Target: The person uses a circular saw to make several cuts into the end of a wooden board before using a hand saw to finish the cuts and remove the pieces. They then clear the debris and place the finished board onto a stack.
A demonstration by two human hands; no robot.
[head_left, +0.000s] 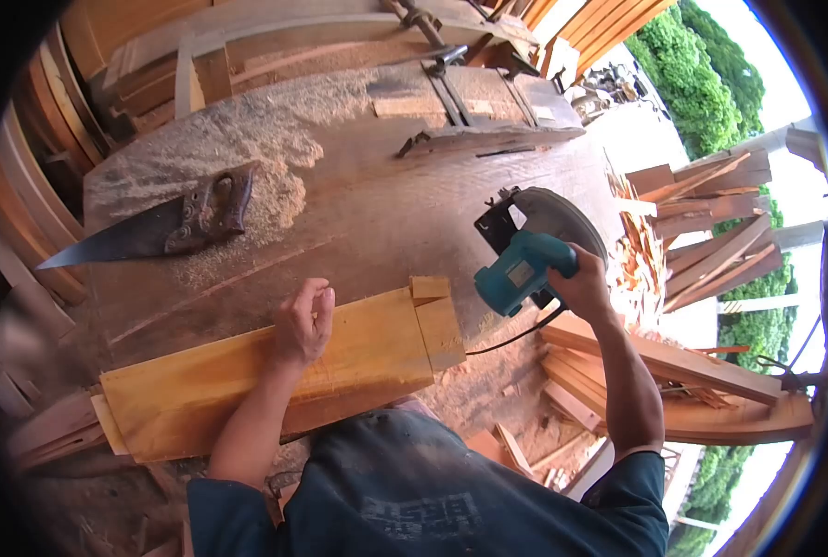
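Observation:
My right hand (581,283) is closed around the rear handle of a teal circular saw (523,269). The saw sits at the right end of the workbench, with its dark guard and base facing away from me. My left hand (305,322) is over the yellowish wooden board (368,339), its fingers loosely bent and nothing visible in them. Whether it touches the board cannot be made out. The board lies along the near edge of the bench, and a small wood block (430,287) rests at its right end.
A handsaw (177,223) lies among sawdust (219,153) on the left of the workbench (368,204). A rough wood strip (488,139) lies toward the back. The saw's black cord (516,340) trails beside the board. Stacked timber (655,357) and offcuts surround the bench.

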